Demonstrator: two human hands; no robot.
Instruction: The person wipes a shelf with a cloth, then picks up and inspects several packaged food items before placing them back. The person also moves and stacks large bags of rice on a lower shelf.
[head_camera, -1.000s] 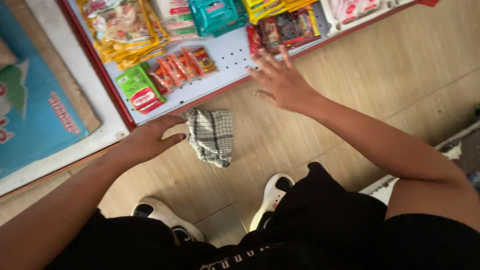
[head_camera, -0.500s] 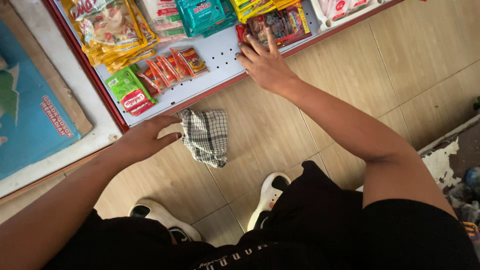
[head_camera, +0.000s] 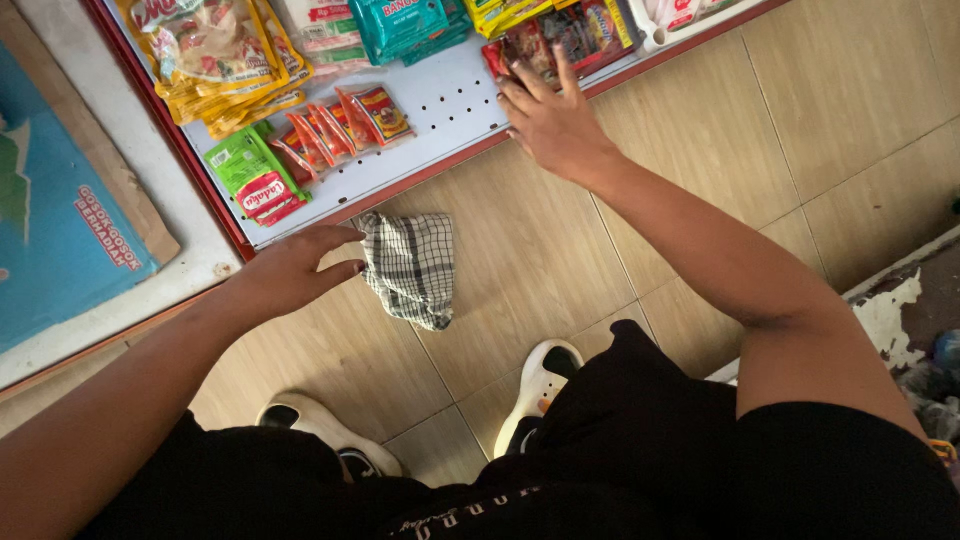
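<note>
Checked black-and-white cloth (head_camera: 410, 268), crumpled into a soft bundle, hangs just below the front edge of the white perforated metal shelf (head_camera: 450, 100), over the beige tiled floor (head_camera: 700, 150), and the left hand (head_camera: 285, 275) pinches its upper corner between thumb and fingers, so that hand is closed lightly on the fabric. It looks light, limp and easy to fold, not slippery and not fragile; judging by how it droops, a bunched handful near the middle would control it better than the corner now held. The right hand (head_camera: 555, 120) lies spread and flat, fingers wide, at the shelf's front edge toward its right end, with fingertips touching the dark red snack packets (head_camera: 560, 40) stacked there; it grips nothing that I can see. Along the shelf toward its left end lie a row of small red-orange sachets (head_camera: 340, 125), a green sachet with a red label (head_camera: 255, 180) near the front edge, and a pile of yellow snack bags (head_camera: 215, 55) further back, with teal packets (head_camera: 405, 25) between these and the dark red ones. A red painted rim (head_camera: 160, 130) borders the shelf. Below, two white sandals (head_camera: 540, 385) stand on the tiles.
</note>
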